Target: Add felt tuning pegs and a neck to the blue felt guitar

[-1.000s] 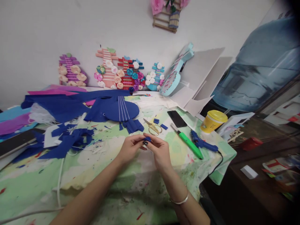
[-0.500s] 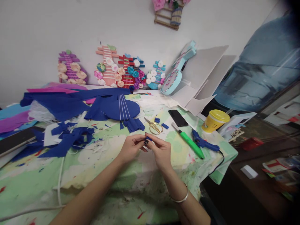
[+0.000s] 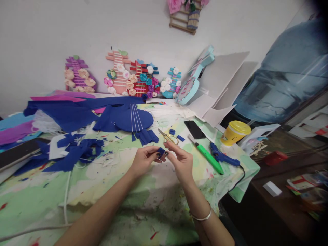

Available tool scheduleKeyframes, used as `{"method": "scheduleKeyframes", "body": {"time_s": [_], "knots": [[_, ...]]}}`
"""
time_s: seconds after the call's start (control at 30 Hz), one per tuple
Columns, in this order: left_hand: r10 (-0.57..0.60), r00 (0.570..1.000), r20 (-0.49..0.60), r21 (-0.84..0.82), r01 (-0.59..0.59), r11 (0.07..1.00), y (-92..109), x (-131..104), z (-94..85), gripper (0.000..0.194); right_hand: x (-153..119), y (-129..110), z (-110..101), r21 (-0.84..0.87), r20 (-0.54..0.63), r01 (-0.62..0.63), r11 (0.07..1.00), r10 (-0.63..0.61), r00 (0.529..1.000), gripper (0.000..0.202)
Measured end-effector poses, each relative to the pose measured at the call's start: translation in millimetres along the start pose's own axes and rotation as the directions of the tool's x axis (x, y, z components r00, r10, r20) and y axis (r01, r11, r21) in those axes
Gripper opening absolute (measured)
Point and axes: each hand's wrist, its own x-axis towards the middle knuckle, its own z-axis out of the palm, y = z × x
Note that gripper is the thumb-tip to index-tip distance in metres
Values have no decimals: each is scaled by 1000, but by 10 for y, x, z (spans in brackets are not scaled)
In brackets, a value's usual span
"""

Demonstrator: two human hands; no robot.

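Between finger and thumb, my left hand (image 3: 144,161) pinches a small dark blue piece (image 3: 161,151), seemingly fabric or paper. A thin white edge shows below it. My right hand (image 3: 182,164) is open beside the piece; its index finger is raised apart from the thumb, and the thumb tip is close to the piece's right edge. Whether that thumb touches it, I cannot tell. Just beyond my fingers lie gold-handled scissors (image 3: 169,137). Two small blue pieces (image 3: 180,138) rest right of them, and folded blue strips (image 3: 147,137) lie to their left.
A blue oval board with white strings (image 3: 123,119) lies farther back. On the right are a phone (image 3: 194,129), a green-handled knife (image 3: 210,159), a blue glue gun (image 3: 224,155) and a yellow tub (image 3: 235,132). Blue scraps (image 3: 77,150) cover the left. Decorated guitar shapes (image 3: 139,80) line the wall.
My right hand has moved slightly right, and its fingers have spread from the pinch. More of the blue piece now shows in my left fingers.
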Motion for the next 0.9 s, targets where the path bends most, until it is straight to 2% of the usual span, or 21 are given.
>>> {"method": "scheduleKeyframes", "body": {"time_s": [0.07,0.1,0.2,0.3,0.47,0.6,0.8,0.9], "knots": [[-5,1000,26,12,4,1000,18,-7,-1,25,46,13,-31,195,-31,-166,967,175,984,21],[-6,999,45,18,5,1000,28,-10,-1,24,71,16,-47,270,-6,-247,930,258,966,16],[7,994,111,23,-10,1000,48,-10,-3,21,134,-3,-88,367,221,-473,801,419,881,9],[18,985,172,28,-24,999,53,-3,-9,20,170,-44,-118,358,412,-580,732,434,801,13],[-10,973,229,48,-1,999,58,5,-18,20,202,-59,-170,287,528,-633,719,433,731,14],[-29,968,250,76,10,997,69,1,-13,19,222,-43,-199,195,488,-633,749,485,726,15],[-48,975,219,109,24,994,62,-12,-2,19,250,-114,-229,8,380,-471,882,433,818,8],[-42,968,248,84,22,996,73,-12,1,20,257,-142,-259,27,406,-495,869,443,800,5]]}}
